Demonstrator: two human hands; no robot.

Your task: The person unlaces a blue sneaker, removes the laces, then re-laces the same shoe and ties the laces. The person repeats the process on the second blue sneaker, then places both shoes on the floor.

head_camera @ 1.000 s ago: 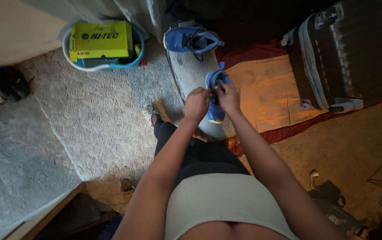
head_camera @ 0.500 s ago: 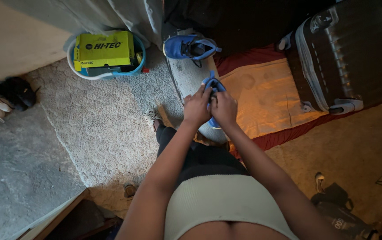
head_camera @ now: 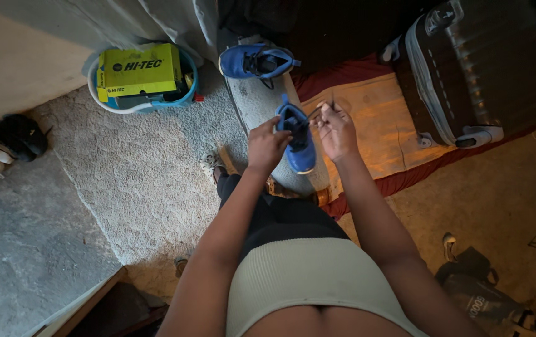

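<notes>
Above the grey mat, right hand [head_camera: 336, 131] has drawn the lace [head_camera: 310, 115] outward; left hand [head_camera: 266, 145] fingers grip the blue shoe [head_camera: 299, 140].

We have one view, from a head-worn camera. It looks steeply down our own body at the carpeted floor [head_camera: 143, 181], close in.

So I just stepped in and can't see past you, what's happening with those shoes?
A person looks down at a blue shoe and handles it with both hands. The left hand steadies its side, while the right hand pulls a dark lace up and away. A second blue shoe lies farther off, beside a dark suitcase.
</notes>
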